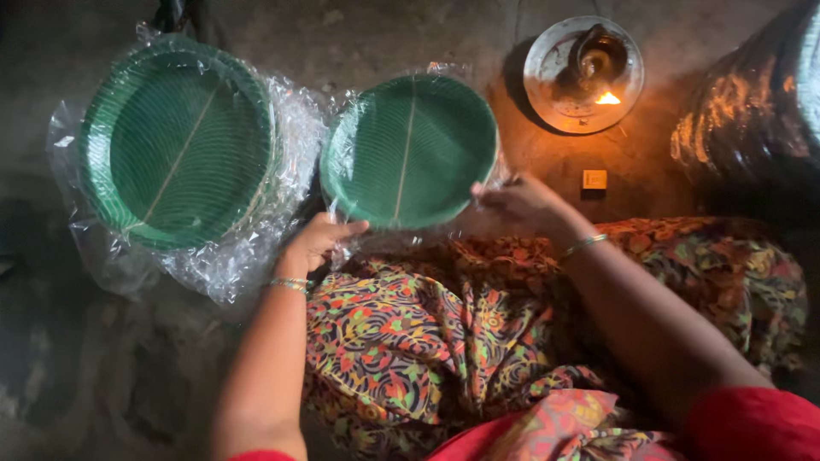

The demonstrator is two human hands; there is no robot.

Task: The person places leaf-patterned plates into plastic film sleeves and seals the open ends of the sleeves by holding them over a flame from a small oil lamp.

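A round green leaf-patterned plate stack (pixel 408 152) wrapped in clear plastic rests in front of my knees. My left hand (pixel 314 243) grips its near-left edge and the plastic wrap. My right hand (pixel 519 203) pinches the wrap at the stack's right rim. A second, larger green plate stack (pixel 178 141) in an open plastic bag (pixel 231 260) lies on the floor to the left, touching neither hand. Both wrists wear thin bangles.
A round metal tray with an oil lamp and small flame (pixel 584 75) sits on the floor at the back right. A small yellow box (pixel 594 178) lies near it. A dark shiny bundle (pixel 752 119) fills the right edge. My patterned cloth-covered lap (pixel 444 341) is below.
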